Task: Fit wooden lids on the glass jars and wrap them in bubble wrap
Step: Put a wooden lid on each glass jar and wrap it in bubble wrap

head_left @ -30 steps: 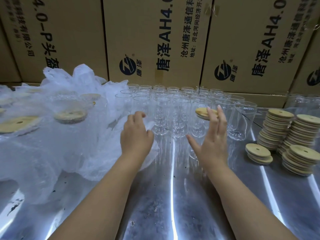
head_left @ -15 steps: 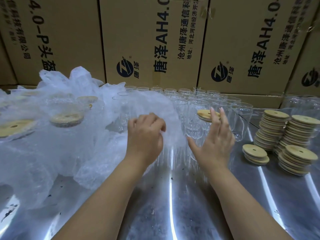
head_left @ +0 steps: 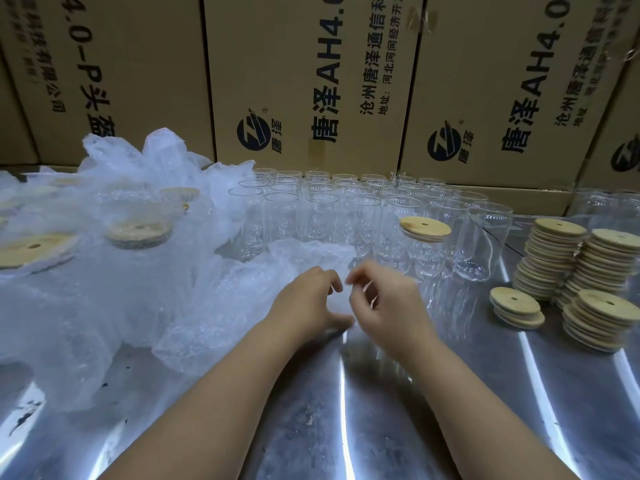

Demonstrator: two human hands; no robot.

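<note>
Head view is showing the left hand (head_left: 311,303) and right hand (head_left: 384,301) pinching the near edge of a clear, likely floppy bubble-wrap sheet (head_left: 277,261) lying before rows of fragile, slippery glass jars (head_left: 322,216).

Jars (head_left: 332,216) in rows ahead of me, boxes (head_left: 311,81) behind them. Bubble wrap (head_left: 138,289) left, lid stacks (head_left: 571,271) right, all on table (head_left: 346,427).

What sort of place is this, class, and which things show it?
Probably a warehouse or small factory packing bench: stacked printed cartons behind, rows of identical glass jars, piles of wooden lids and bubble wrap on a metal table.
</note>
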